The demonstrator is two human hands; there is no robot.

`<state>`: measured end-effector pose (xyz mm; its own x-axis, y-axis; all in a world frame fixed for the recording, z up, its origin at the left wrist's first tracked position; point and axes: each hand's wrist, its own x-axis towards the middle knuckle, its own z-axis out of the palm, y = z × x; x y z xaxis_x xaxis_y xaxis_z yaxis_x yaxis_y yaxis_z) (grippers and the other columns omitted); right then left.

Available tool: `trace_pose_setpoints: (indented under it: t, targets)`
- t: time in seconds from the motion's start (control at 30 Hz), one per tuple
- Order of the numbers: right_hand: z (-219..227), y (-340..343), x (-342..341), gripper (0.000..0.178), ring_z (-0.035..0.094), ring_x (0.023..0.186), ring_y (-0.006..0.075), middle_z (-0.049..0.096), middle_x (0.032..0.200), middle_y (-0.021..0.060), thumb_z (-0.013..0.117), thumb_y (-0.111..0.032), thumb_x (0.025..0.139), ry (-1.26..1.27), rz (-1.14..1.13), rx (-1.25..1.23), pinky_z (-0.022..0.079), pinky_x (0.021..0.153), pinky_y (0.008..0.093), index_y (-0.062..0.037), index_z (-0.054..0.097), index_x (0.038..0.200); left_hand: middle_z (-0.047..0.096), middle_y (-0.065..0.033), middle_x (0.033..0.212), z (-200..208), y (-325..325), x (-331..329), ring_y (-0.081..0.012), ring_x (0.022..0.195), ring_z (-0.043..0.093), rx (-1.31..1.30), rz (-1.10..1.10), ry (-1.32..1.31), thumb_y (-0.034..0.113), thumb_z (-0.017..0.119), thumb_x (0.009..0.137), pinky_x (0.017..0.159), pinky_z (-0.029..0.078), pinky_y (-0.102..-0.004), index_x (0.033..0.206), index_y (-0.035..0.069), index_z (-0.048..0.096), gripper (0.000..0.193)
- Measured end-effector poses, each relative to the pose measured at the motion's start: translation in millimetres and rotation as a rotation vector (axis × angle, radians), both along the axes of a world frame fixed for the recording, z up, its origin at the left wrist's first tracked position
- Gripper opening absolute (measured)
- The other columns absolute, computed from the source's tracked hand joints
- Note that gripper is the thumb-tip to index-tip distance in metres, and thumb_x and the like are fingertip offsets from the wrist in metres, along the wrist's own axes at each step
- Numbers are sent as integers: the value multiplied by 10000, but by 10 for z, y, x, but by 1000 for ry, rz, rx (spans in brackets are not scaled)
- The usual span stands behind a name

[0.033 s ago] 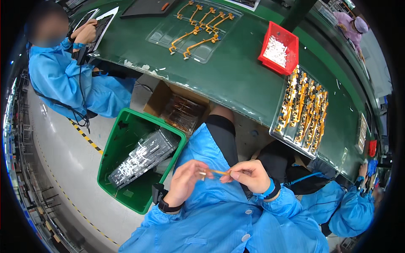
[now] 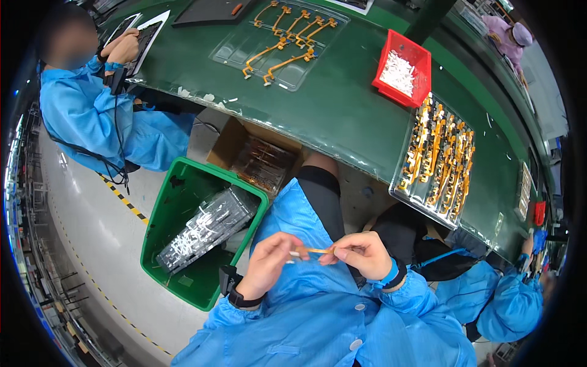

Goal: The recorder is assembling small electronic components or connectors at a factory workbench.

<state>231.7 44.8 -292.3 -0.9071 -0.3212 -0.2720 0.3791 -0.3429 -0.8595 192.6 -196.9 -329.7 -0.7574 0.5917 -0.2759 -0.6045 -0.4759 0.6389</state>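
Above my lap, a thin orange flex cable (image 2: 318, 250) stretches between my two hands. My right hand (image 2: 365, 255) pinches its right end between thumb and forefinger. The fingers of my left hand (image 2: 269, 260) are closed about the other end, where a small pale piece shows; they are slightly blurred. On the bench ahead, a clear tray (image 2: 226, 56) holds several similar orange flex cables laid out in rows. Farther right, another clear tray (image 2: 422, 207) is packed with many flex cables bearing dark and pale parts.
A red bin (image 2: 384, 92) of small white pieces stands on the green bench (image 2: 342, 79). Left of my lap is a green bin (image 2: 153, 238) with a black tray (image 2: 226, 211) and white scraps inside. A cardboard box (image 2: 223, 144) sits under the bench. A co-worker (image 2: 116, 122) works at the left.
The fingertips of my left hand have shifted very slightly at the flex cable's end. The view has moved a touch; the bench things stand as before.
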Motion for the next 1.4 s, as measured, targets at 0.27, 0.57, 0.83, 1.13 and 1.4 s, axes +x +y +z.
trace_pose_setpoints:
  t: [0.27,0.57,0.83,1.13,1.4]
  targets:
    - [-101,141,137,197,687,962,216,709,1015,177,558,-40,970,36,-81,109,546,882,321,89,652,1086,653,-98,958,204,121,-72,-198,864,649,-225,22,-97,128,565,972,802,534,-366,1021,-7,603,149]
    - [-143,406,84,261,609,1154,342,689,1120,169,691,-83,844,476,7,544,467,986,406,-5,685,1093,667,-86,922,327,287,-106,-143,834,652,-363,-70,126,8,613,926,768,531,-275,1010,-18,603,88]
    - [-7,235,-84,124,668,876,201,705,925,94,614,-114,927,339,225,351,509,823,325,7,631,949,679,-78,941,425,523,-136,-121,873,646,-450,-307,293,42,619,943,780,516,-257,1043,-31,616,124]
    - [-102,183,58,114,662,793,140,707,857,77,581,-75,935,256,25,241,516,738,280,14,651,942,692,-126,953,479,586,-13,-257,936,681,-848,184,1290,-1,718,792,882,521,-371,1041,-1,646,260]
    - [55,168,-18,102,698,777,239,708,848,129,597,-62,913,456,26,514,531,712,304,14,660,940,707,-157,1034,408,588,26,-275,953,702,-949,120,1548,-19,718,747,928,516,-414,990,-18,703,244]
